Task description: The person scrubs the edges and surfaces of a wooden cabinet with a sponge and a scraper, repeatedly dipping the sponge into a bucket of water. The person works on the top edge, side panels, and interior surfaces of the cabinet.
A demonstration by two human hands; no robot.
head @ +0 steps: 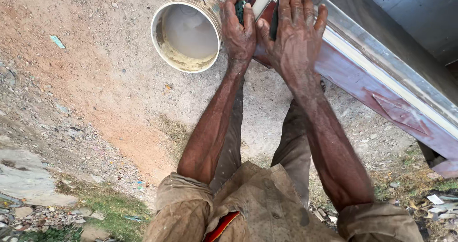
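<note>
A dark green scrubbing pad sits clenched in the left grip; the right grip presses open-palmed (fingers spread) on the maroon metal frame beside it.

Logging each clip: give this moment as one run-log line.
left hand: grips dark green scrub pad | right hand: flat on maroon metal frame | beside: round pale bucket on dirt

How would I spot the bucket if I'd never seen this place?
Start from the long reddish-brown panel with a pale metal edge that slants across the upper right. At its upper end both hands press on it; just beyond the left hand, on bare sandy ground, lies the bucket. It is the only round thing: pale, open-mouthed, with a yellowish ring inside.
</note>
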